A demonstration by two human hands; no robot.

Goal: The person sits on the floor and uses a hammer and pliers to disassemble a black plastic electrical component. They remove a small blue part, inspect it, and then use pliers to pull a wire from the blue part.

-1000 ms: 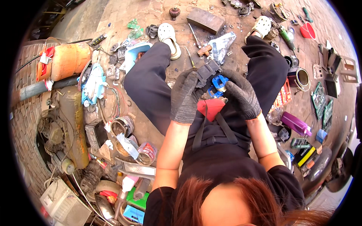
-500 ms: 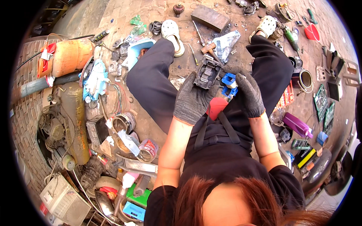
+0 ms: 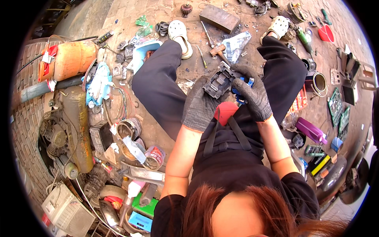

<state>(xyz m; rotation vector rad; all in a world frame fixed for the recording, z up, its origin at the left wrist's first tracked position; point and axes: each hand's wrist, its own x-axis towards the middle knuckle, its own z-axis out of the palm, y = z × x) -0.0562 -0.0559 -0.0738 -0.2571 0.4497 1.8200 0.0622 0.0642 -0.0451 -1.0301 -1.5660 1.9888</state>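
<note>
A dark grey, box-like moulded part [image 3: 218,81] with ridges and recesses is held up between my knees, its recessed face turned up. My left hand [image 3: 198,108], in a grey knit glove, is closed round its left and lower side. Also gloved, my right hand [image 3: 254,98] has its thumb at the part's right edge, and its fingers curl behind it. A blue piece [image 3: 239,97] shows around the right thumb, partly covered; whether the right hand touches it is unclear. Below the hands a red pad [image 3: 226,113] with black straps lies at my lap.
On the ground ahead are a hammer [image 3: 217,50], screwdrivers [image 3: 205,62], a denim rag [image 3: 236,44] and a metal block [image 3: 219,18]. To the left lie an orange gas cylinder [image 3: 75,59], a blue basin [image 3: 143,53] and open cans [image 3: 129,128]. A purple bottle [image 3: 311,130] lies right.
My right hand has moved left onto the dark part's right edge, covering more of the blue piece. The dark part has tilted clockwise. My left hand keeps its hold.
</note>
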